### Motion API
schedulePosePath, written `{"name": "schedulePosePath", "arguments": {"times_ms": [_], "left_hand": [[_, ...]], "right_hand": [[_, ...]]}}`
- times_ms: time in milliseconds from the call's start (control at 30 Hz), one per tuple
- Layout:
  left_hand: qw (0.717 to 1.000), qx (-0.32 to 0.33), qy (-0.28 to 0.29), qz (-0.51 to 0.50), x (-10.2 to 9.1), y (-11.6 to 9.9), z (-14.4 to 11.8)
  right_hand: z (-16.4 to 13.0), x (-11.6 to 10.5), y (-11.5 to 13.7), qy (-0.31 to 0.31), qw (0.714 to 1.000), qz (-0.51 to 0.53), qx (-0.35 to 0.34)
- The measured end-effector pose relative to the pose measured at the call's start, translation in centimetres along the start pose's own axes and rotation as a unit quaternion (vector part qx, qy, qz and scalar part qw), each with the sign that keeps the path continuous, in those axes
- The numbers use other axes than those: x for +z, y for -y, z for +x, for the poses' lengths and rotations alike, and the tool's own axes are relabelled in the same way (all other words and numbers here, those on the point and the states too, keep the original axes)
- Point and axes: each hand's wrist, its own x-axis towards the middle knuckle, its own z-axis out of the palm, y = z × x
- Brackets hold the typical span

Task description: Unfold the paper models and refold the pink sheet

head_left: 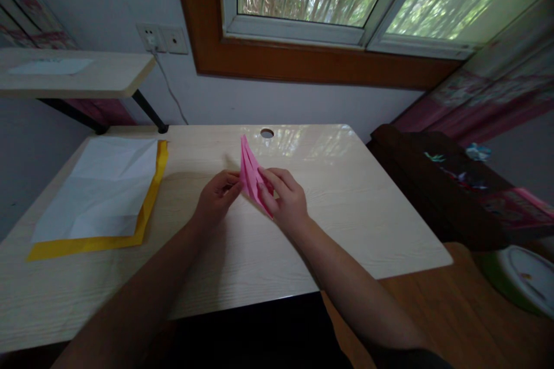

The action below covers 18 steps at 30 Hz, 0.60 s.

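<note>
A piece of folded pink paper [249,170] is held up over the middle of the desk, its pointed tip upward and its layers slightly apart. My left hand [219,196] pinches its left edge between thumb and fingers. On the other side, my right hand [285,196] grips the lower right part, with the thumb in front and the fingers spread along the fold. The right fingers and thumb cover some of the lower layers.
White sheets [101,184] lie on yellow paper [149,207] at the desk's left. A raised shelf [116,78] stands behind them. The pale desk [367,213] has a round cable hole [267,134] at the back. Dark furniture [415,173] stands to the right.
</note>
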Motion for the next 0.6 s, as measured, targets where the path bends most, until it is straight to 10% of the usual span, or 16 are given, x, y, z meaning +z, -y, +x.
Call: {"name": "schedulePosePath", "arguments": {"times_ms": [600], "left_hand": [[0.991, 0.013, -0.001, 0.132, -0.40, -0.23, -0.25]], "right_hand": [[-0.02, 0.04, -0.34, 0.009, 0.992, 0.075, 0.100]]}}
